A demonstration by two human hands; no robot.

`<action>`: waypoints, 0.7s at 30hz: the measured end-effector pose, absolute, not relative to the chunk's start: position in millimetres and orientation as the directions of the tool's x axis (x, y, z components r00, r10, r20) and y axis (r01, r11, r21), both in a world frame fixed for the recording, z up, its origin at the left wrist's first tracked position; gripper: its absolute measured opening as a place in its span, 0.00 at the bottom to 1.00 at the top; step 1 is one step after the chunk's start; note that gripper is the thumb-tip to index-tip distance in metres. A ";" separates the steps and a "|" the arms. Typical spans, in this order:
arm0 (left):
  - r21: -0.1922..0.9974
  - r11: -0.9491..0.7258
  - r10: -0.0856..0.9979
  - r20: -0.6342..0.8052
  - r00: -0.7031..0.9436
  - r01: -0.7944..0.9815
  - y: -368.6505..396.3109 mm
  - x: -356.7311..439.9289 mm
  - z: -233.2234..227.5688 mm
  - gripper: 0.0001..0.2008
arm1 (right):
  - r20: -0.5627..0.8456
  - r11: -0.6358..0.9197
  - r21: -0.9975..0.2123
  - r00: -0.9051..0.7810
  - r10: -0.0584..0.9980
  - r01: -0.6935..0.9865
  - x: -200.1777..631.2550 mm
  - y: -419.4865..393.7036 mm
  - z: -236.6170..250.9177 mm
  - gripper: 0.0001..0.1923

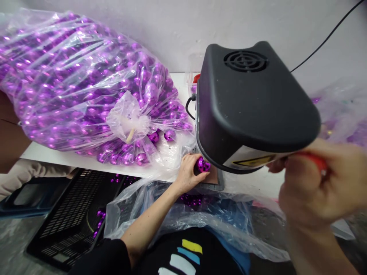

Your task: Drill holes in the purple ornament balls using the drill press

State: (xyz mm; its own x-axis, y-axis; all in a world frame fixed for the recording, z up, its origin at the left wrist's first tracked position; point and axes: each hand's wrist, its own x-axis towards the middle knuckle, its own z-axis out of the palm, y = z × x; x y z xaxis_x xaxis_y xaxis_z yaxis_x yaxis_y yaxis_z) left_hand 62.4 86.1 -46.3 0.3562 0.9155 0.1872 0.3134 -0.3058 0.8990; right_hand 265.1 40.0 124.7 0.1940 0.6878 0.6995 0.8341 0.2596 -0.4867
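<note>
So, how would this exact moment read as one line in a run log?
left hand: holds purple ball under black machine | right hand: grips red handle | tied bag of purple balls: on table

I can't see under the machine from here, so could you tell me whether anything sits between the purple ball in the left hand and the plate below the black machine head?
Nothing visible does. The left hand holds the purple ball right at the edge of the plate, under the black machine head. The head's overhang hides the space further in. The right hand grips the red handle.
</note>
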 end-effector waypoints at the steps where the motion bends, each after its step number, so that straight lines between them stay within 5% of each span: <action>1: 0.899 -0.302 0.916 0.182 0.358 0.317 86.0 62.4 -44.7 0.24 | 0.708 0.254 -0.528 0.255 0.659 0.810 264.4 51.4 136.4 0.20; 6: 0.905 -0.318 0.921 0.224 0.319 0.281 67.1 45.4 -25.9 0.26 | 0.631 0.376 -0.726 0.339 0.698 0.576 264.4 103.2 161.5 0.22; 15: 0.754 -0.426 0.797 0.050 0.602 0.501 -8.1 1.7 -6.7 0.47 | 0.632 0.361 -0.729 0.369 0.682 0.581 266.0 106.3 157.1 0.17; 18: 0.751 -0.436 0.832 0.126 0.540 0.496 16.3 -3.4 -6.0 0.35 | 0.622 0.366 -0.738 0.361 0.695 0.567 266.1 106.9 157.0 0.15; 21: 0.675 -0.406 0.913 0.278 0.298 0.615 77.0 -10.4 -2.0 0.14 | 0.625 0.375 -0.738 0.360 0.693 0.561 266.8 107.9 156.6 0.13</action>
